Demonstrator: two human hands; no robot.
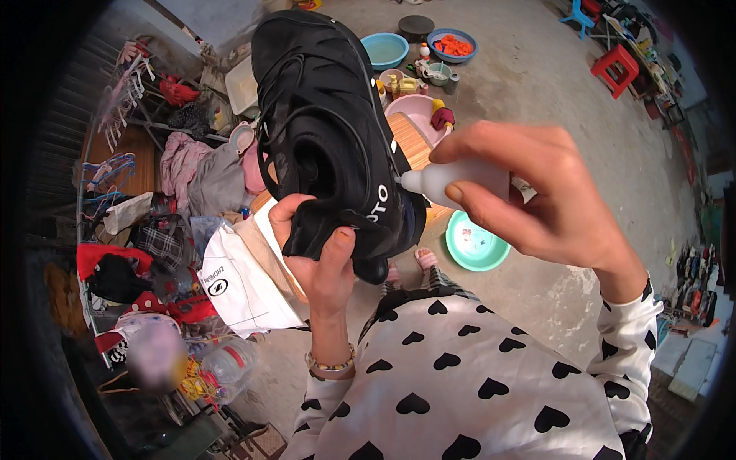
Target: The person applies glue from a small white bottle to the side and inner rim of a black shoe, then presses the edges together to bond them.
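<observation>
My left hand (326,257) is closed round the heel and collar of a black lace-up sneaker (326,100). The shoe is held up with its toe pointing away and its opening facing me. In my right hand (548,188) a white squeeze bottle (471,182) is pinched between thumb and fingers. The bottle lies nearly level, its narrow nozzle pointing left at the right side of the shoe, by the sole edge near the white lettering. The nozzle tip looks to be at the shoe; whether it touches, I cannot tell. Part of a wooden surface (410,138) shows behind the shoe.
A white cloth bag (245,287) lies left of my left wrist. On the floor stand a mint-green basin (477,262), a pink basin (420,105) and a blue basin (383,52). Piled clothes and hangers (134,88) fill the left side. A red stool (616,70) stands far right.
</observation>
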